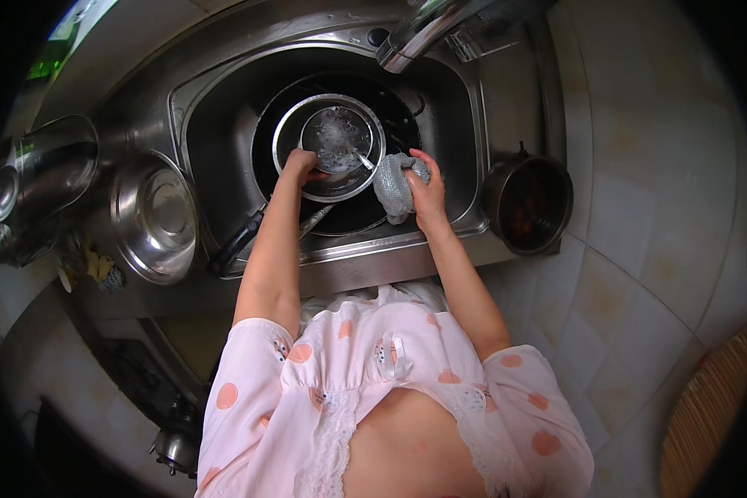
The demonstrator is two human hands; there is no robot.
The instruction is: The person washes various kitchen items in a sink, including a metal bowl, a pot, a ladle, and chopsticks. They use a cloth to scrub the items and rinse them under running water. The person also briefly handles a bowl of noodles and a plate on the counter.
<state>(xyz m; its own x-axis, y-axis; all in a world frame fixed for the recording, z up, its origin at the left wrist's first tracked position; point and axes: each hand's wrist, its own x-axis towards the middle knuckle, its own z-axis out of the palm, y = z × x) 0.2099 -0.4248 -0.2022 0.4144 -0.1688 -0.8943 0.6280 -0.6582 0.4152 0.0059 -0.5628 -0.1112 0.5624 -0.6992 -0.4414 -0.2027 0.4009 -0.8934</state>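
Note:
In a steel sink stands a black frying pan (373, 218), its handle (243, 239) reaching over the near left rim. A round metal bowl or pot (278, 134) rests inside the pan, and within it is a smaller round vessel (336, 138) with bubbly water. My left hand (304, 167) grips the near left side of these vessels; its fingertips are partly hidden. In my right hand (428, 193) is a silvery-grey mesh scouring cloth (395, 187), held just right of the bowl. A shiny utensil (364, 160), perhaps a spoon, leans at the small vessel's right edge.
The faucet (398, 53) juts over the sink's far right edge. A steel basin (162, 215) stands left of the sink, with a clear container (62, 162) beyond it. On the right is a dark pot (529, 205) with something inside. A steel kettle (177, 448) sits at lower left.

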